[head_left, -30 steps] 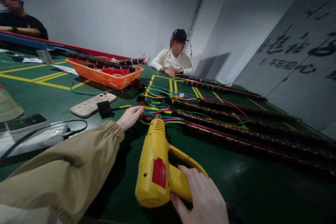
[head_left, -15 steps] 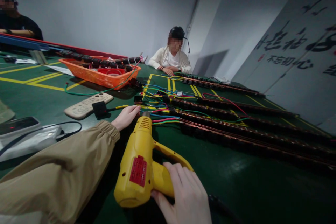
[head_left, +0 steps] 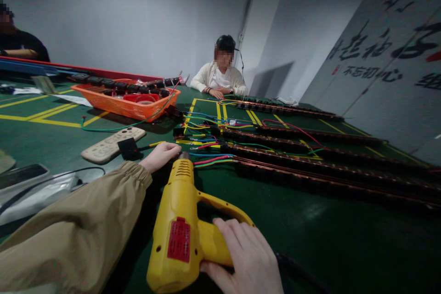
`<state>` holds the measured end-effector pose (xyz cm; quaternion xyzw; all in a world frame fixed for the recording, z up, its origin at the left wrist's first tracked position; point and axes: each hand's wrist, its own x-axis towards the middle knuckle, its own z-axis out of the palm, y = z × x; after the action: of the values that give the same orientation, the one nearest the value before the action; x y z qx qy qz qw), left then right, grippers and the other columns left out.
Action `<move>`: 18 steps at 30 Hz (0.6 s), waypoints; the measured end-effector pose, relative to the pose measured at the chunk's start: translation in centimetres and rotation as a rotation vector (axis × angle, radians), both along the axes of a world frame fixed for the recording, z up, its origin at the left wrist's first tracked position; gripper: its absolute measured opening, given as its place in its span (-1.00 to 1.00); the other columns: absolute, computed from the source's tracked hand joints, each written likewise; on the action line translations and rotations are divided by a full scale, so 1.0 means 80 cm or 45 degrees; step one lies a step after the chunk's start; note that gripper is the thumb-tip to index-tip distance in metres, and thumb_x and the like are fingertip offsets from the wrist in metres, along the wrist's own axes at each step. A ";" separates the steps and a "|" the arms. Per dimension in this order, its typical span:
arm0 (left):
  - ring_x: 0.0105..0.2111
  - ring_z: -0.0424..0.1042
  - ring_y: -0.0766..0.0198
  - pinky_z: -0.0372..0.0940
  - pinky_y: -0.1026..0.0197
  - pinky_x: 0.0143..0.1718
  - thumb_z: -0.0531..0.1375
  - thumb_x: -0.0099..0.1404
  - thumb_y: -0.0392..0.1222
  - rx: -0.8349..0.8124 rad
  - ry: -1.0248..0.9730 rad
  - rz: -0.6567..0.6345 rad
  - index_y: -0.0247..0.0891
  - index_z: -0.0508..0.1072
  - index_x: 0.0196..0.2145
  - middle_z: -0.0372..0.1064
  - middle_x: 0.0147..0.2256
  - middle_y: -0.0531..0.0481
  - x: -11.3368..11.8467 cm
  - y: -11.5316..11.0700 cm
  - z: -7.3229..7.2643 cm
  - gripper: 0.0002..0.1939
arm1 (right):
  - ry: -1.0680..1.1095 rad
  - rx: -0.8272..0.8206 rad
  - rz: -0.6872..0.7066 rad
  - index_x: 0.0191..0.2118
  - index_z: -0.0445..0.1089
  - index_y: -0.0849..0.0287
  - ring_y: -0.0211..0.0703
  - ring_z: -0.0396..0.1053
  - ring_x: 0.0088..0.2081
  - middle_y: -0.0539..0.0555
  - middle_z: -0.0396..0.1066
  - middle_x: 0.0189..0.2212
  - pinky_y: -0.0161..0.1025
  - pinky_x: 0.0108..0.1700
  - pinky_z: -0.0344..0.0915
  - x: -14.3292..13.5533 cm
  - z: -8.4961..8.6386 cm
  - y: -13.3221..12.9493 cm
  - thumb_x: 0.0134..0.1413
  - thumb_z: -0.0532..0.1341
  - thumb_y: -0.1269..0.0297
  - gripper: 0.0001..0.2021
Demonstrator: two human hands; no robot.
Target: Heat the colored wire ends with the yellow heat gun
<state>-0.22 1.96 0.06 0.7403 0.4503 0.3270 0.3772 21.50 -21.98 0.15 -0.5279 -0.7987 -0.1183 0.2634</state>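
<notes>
My right hand [head_left: 246, 257] is wrapped round the handle of a yellow heat gun [head_left: 177, 225] with a red label. Its metal nozzle [head_left: 185, 155] points away from me, towards the wire ends. Just left of the nozzle is my left hand [head_left: 160, 156], fingers pressed together; what they hold, if anything, is hidden. Coloured wires [head_left: 215, 161] come out of the nearest long dark bar assembly [head_left: 292, 177], to the right of the nozzle. A black square piece [head_left: 129, 149] with a yellow-and-black lead lies by my left wrist.
An orange basket [head_left: 127, 111] holds dark parts. Beside it lies a beige slab [head_left: 112, 146]. White devices [head_left: 41, 193] and a black cable are at the left. More long bars [head_left: 320, 135] cross the green table [head_left: 310, 239]. One person [head_left: 220, 76] sits opposite, another [head_left: 24, 43] far left.
The view has shifted slightly, so most things on the table sit a little further left. The heat gun's body appears lower. Both hands keep nearly the same pose.
</notes>
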 end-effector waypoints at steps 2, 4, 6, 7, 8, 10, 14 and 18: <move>-0.60 0.03 0.39 -0.03 0.29 -0.53 0.01 0.15 0.14 0.032 0.025 -0.022 -0.26 0.20 -0.64 0.03 -0.66 0.14 -0.002 0.000 0.000 -0.57 | -0.012 0.004 -0.008 -0.04 0.30 0.14 -0.14 0.39 -0.30 0.03 0.43 -0.29 -0.22 -0.27 0.26 0.001 -0.002 -0.001 0.02 0.15 -0.17 -0.48; -0.59 0.06 0.38 -0.01 0.29 -0.52 0.01 0.15 0.16 0.070 0.082 -0.005 -0.28 0.25 -0.63 0.07 -0.65 0.13 -0.002 0.000 0.002 -0.55 | -0.010 0.004 -0.011 -0.05 0.31 0.14 -0.14 0.39 -0.30 0.03 0.43 -0.29 -0.23 -0.27 0.26 0.001 -0.003 -0.001 0.01 0.15 -0.17 -0.48; -0.57 0.11 0.35 0.03 0.29 -0.50 0.00 0.16 0.17 0.117 0.144 0.022 -0.29 0.33 -0.60 0.13 -0.64 0.11 -0.002 -0.001 0.004 -0.53 | 0.004 -0.006 -0.016 -0.05 0.31 0.14 -0.15 0.39 -0.30 0.02 0.44 -0.29 -0.23 -0.27 0.26 0.000 -0.002 -0.001 0.01 0.16 -0.16 -0.49; -0.56 0.13 0.34 0.05 0.29 -0.49 0.00 0.16 0.18 0.144 0.171 0.036 -0.29 0.36 -0.59 0.16 -0.63 0.10 -0.002 -0.002 0.005 -0.52 | 0.017 -0.013 -0.018 -0.06 0.31 0.13 -0.15 0.38 -0.30 0.01 0.44 -0.29 -0.24 -0.28 0.26 0.000 -0.002 -0.001 0.00 0.18 -0.15 -0.49; -0.55 0.15 0.32 0.06 0.29 -0.49 -0.01 0.16 0.18 0.169 0.193 0.050 -0.29 0.38 -0.58 0.18 -0.63 0.09 -0.002 -0.003 0.005 -0.51 | 0.032 -0.025 -0.019 -0.06 0.31 0.12 -0.16 0.38 -0.30 0.00 0.44 -0.29 -0.24 -0.28 0.26 -0.001 -0.001 -0.002 -0.02 0.20 -0.13 -0.50; -0.54 0.18 0.30 0.07 0.28 -0.48 -0.01 0.17 0.18 0.198 0.217 0.067 -0.29 0.40 -0.58 0.20 -0.64 0.09 -0.002 -0.004 0.005 -0.51 | 0.062 -0.052 -0.027 -0.05 0.30 0.10 -0.18 0.38 -0.30 -0.03 0.43 -0.28 -0.24 -0.27 0.27 0.000 0.001 -0.002 -0.06 0.25 -0.07 -0.51; -0.55 0.21 0.29 0.08 0.28 -0.49 -0.02 0.18 0.19 0.212 0.222 0.050 -0.28 0.39 -0.59 0.25 -0.63 0.07 -0.003 -0.004 0.003 -0.51 | 0.072 -0.065 -0.059 -0.03 0.30 0.07 -0.17 0.39 -0.27 -0.04 0.44 -0.25 -0.25 -0.23 0.29 0.006 0.004 -0.005 -0.12 0.30 0.02 -0.50; -0.58 0.20 0.31 0.08 0.28 -0.50 -0.07 0.23 0.19 0.212 0.258 0.016 -0.26 0.31 -0.63 0.26 -0.64 0.05 -0.004 -0.004 0.000 -0.48 | 0.014 -0.053 -0.123 -0.02 0.29 0.08 -0.18 0.40 -0.28 -0.04 0.44 -0.26 -0.26 -0.23 0.32 0.022 0.009 -0.010 -0.15 0.32 0.06 -0.48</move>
<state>-0.53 1.67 0.02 0.7954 0.4620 0.2892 0.2649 23.26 -22.80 0.83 -0.5719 -0.7731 -0.1113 0.2506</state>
